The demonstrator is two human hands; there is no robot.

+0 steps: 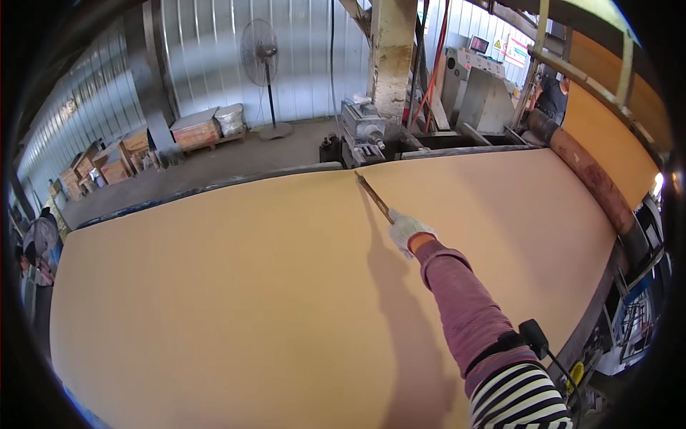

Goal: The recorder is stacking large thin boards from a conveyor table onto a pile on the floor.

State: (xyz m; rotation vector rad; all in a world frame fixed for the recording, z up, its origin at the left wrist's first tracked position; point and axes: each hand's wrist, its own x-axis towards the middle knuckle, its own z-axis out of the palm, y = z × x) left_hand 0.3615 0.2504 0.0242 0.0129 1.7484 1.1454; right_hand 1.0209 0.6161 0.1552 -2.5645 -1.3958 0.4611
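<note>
My right hand (pixel 409 230), in a pale knit glove, is closed round the near end of a thin brown stick (pixel 374 194). Its arm reaches forward over a wide, pale orange-yellow sheet (pixel 236 286). The stick slants away to the sheet's far edge, where its tip is beside a grey machine part (pixel 364 131); whether the tip touches the sheet I cannot tell. A shadow of the arm and stick falls on the sheet. My left hand is out of the picture.
A reddish-brown roller (pixel 582 164) runs along the sheet's right side, with orange material (pixel 604 129) hanging above it. Behind stand a concrete pillar (pixel 391 61), a pedestal fan (pixel 261 53) and a control cabinet (pixel 471 82). Another person (pixel 552 99) is at the far right; boxes (pixel 196 130) sit left.
</note>
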